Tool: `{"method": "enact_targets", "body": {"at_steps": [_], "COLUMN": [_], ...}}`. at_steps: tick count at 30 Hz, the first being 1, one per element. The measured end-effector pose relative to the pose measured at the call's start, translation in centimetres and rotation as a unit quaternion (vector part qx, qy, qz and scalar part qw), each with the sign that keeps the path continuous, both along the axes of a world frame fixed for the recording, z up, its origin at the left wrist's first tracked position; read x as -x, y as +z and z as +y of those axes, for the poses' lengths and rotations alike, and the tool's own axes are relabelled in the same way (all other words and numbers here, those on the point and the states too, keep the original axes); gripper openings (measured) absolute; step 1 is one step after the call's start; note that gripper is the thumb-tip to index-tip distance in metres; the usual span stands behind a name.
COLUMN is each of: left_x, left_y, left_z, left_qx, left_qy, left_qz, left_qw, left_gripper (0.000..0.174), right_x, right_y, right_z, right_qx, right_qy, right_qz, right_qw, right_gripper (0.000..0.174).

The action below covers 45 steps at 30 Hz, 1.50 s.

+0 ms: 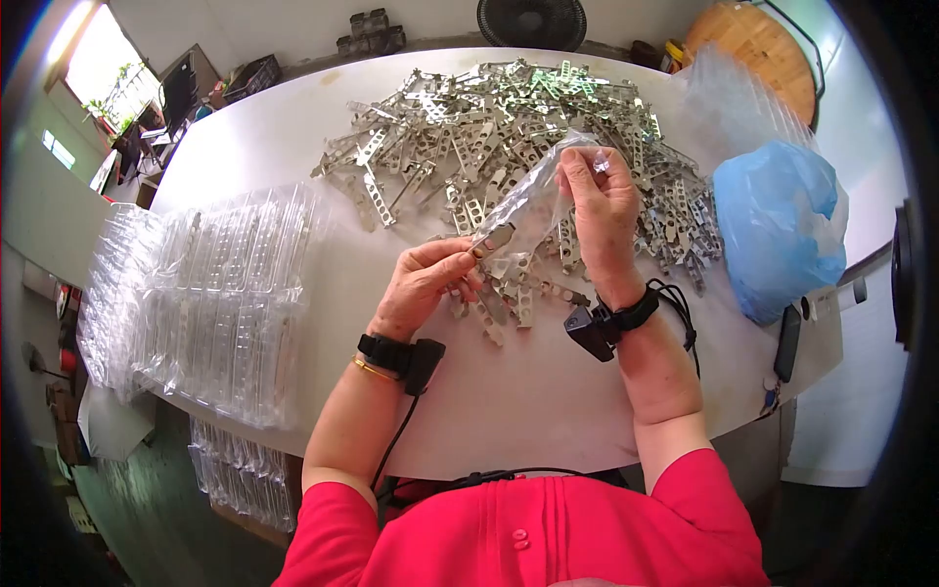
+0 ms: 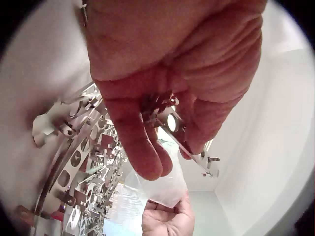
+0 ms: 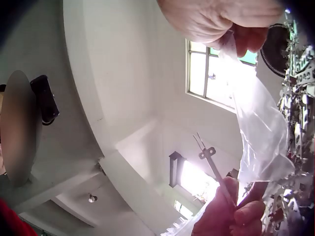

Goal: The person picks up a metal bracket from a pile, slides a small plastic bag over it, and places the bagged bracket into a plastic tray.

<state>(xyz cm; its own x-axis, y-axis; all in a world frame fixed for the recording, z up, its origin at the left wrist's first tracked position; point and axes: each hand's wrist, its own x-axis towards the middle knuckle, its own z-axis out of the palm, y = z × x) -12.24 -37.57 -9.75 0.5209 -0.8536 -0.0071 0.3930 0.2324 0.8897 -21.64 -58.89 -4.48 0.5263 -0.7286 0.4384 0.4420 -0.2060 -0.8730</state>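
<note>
Head view: above the near edge of the counter, facing forward and down. Left wrist view: close at the left hand, facing the right hand. Right wrist view: close at the right hand, facing wall and ceiling. All share the plastic bag.

Premises: a small workshop or packing room — metal parts heaped toward the bench's far edge, clear plastic trays stacked at its left edge.

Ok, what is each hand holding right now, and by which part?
The left hand pinches a metal strip, one end jutting free; its other end is hard to tell. The right hand pinches a clear plastic bag by its upper end.
</note>
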Motion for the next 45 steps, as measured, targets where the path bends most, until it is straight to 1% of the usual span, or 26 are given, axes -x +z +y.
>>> {"method": "enact_targets", "body": {"at_steps": [3, 5, 6, 8, 9, 11, 15, 17, 18, 20, 21, 23, 24, 26, 27, 28, 29, 30, 34, 36, 37, 39, 43, 45], "left_x": [-0.2, -0.4, -0.5, -0.7, -0.8, -0.7, -0.6, -0.7, -0.7, -0.9, -0.9, -0.7, -0.7, -0.9, -1.0, -1.2, -1.4, -1.5, -1.4, -1.2, -1.2, -1.0, -1.1, -1.1], "left_y": [-0.6, -0.7, -0.7, -0.7, -0.7, -0.5, -0.4, -0.3, -0.3, -0.7, -0.8, -0.6, -0.5, -0.9, -1.2, -1.5, -1.7, -1.8, -1.8, -1.5, -1.3, -1.1, -1.1, -1.1], "left_z": [0.0, 0.0, 0.1, 0.1, 0.1, 0.0, 0.0, 0.0, 0.0, 0.1, 0.1, 0.0, 0.0, -0.1, -0.2, -0.1, -0.1, 0.0, 0.0, 0.2, 0.3, 0.3, 0.2, 0.2], "left_qx": [-0.005, 0.008, 0.020, 0.019, 0.018, 0.012, 0.006, -0.001, -0.007, 0.000, 0.006, 0.013, 0.020, 0.031, 0.040, 0.042, 0.061, 0.078, 0.115, 0.127, 0.126, 0.084, 0.104, 0.102], "left_qy": [0.020, 0.030, 0.039, 0.044, 0.047, 0.059, 0.086, 0.087, 0.085, 0.082, 0.077, 0.084, 0.090, 0.102, 0.115, 0.114, 0.100, 0.085, 0.059, 0.041, 0.042, 0.043, 0.034, 0.035], "left_qz": [0.003, 0.017, 0.030, 0.021, 0.012, 0.020, 0.017, 0.018, 0.018, 0.021, 0.025, 0.034, 0.043, 0.051, 0.062, 0.060, 0.064, 0.069, 0.093, 0.120, 0.121, 0.113, 0.107, 0.102], "left_qw": [1.000, 0.999, 0.999, 0.999, 0.999, 0.998, 0.996, 0.996, 0.996, 0.996, 0.997, 0.996, 0.995, 0.993, 0.991, 0.991, 0.991, 0.991, 0.987, 0.984, 0.984, 0.989, 0.988, 0.989], "left_gripper": [0.022, 0.023, 0.023, 0.023, 0.023, 0.023, 0.023, 0.023, 0.024, 0.025, 0.025, 0.026, 0.026, 0.025, 0.025, 0.025, 0.025, 0.024, 0.022, 0.022, 0.022, 0.022, 0.023, 0.023], "right_x": [0.0, 0.3, 0.3, 0.5, 0.5, 0.5, 0.9, 1.0, 1.1, 1.0, 0.9, 0.5, 0.5, 0.4, 0.4, 0.4, 0.4, 0.3, 0.2, 0.1, 0.1, 0.1, 0.1, 0.1], "right_y": [0.0, 0.2, 0.4, 0.7, 0.8, 0.9, 1.5, 1.5, 1.4, 1.2, 0.7, -0.5, -0.5, -0.3, -0.1, 0.0, 0.1, -0.1, -0.5, -0.7, -0.7, -0.6, -0.9, -1.1], "right_z": [0.5, 0.7, 0.7, 0.7, 0.9, 1.2, 1.3, 1.6, 1.8, 2.1, 2.0, 1.7, 1.7, 1.8, 1.7, 1.5, 1.3, 1.1, 0.8, 0.8, 0.9, 1.1, 1.7, 2.1], "right_qx": [-0.018, -0.023, -0.024, -0.013, -0.014, -0.072, -0.031, 0.010, 0.010, 0.052, 0.053, 0.107, 0.108, 0.040, 0.043, 0.002, -0.040, -0.043, -0.075, -0.099, -0.100, -0.110, -0.110, -0.110], "right_qy": [0.016, 0.110, 0.112, 0.208, 0.209, 0.216, 0.235, 0.253, 0.255, 0.277, 0.278, 0.227, 0.227, 0.166, 0.165, 0.148, 0.130, 0.120, 0.123, 0.149, 0.149, 0.189, 0.218, 0.248], "right_qz": [0.012, 0.052, 0.053, 0.154, 0.155, 0.162, 0.153, 0.181, 0.181, 0.205, 0.205, 0.247, 0.246, 0.231, 0.230, 0.223, 0.215, 0.208, 0.192, 0.185, 0.185, 0.190, 0.205, 0.239], "right_qw": [1.000, 0.992, 0.992, 0.966, 0.966, 0.960, 0.959, 0.950, 0.950, 0.937, 0.937, 0.936, 0.936, 0.958, 0.958, 0.964, 0.967, 0.970, 0.971, 0.966, 0.966, 0.957, 0.948, 0.932], "right_gripper": [0.009, 0.018, 0.018, 0.030, 0.030, 0.037, 0.037, 0.034, 0.034, 0.026, 0.026, 0.018, 0.018, 0.013, 0.013, 0.012, 0.012, 0.013, 0.017, 0.020, 0.020, 0.022, 0.020, 0.018]}}
